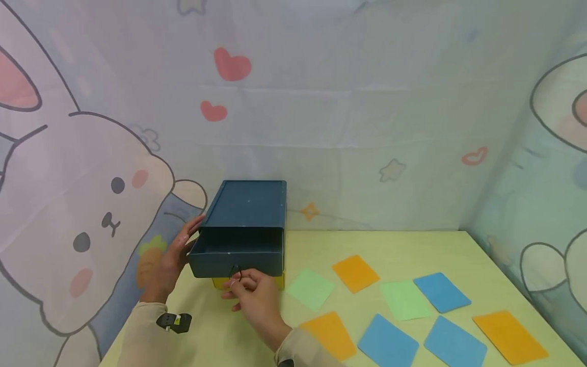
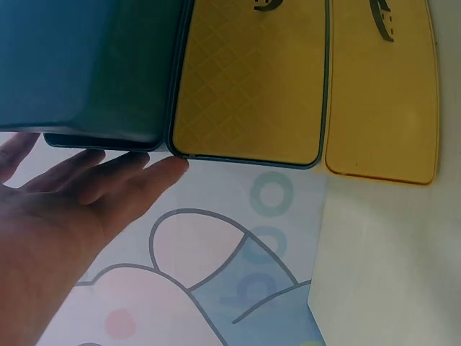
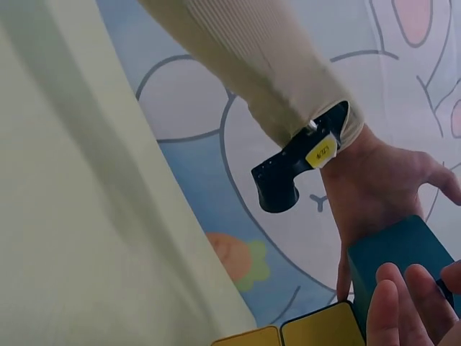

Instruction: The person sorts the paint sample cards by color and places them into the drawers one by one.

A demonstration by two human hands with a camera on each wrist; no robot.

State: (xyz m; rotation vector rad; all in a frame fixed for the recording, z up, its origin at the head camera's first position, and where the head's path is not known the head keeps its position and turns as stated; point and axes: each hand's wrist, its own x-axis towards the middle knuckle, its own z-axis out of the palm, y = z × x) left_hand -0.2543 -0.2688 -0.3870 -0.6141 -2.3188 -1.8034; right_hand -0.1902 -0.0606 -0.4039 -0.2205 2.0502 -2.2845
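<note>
A small drawer cabinet with a dark blue top stands on the table. Its blue top drawer is pulled partway out, and its visible inside looks dark. My right hand pinches the thin black loop handle on that drawer's front between thumb and finger. Along the cabinet's left side, my left hand rests with fingers extended; the left wrist view shows these fingers at the casing edge. Below the blue drawer are a yellow drawer and another yellow drawer, both closed.
Several coloured cards lie flat on the table to the right, among them an orange card, a green card and a blue card. A printed cloth backdrop rises behind the table and at both sides.
</note>
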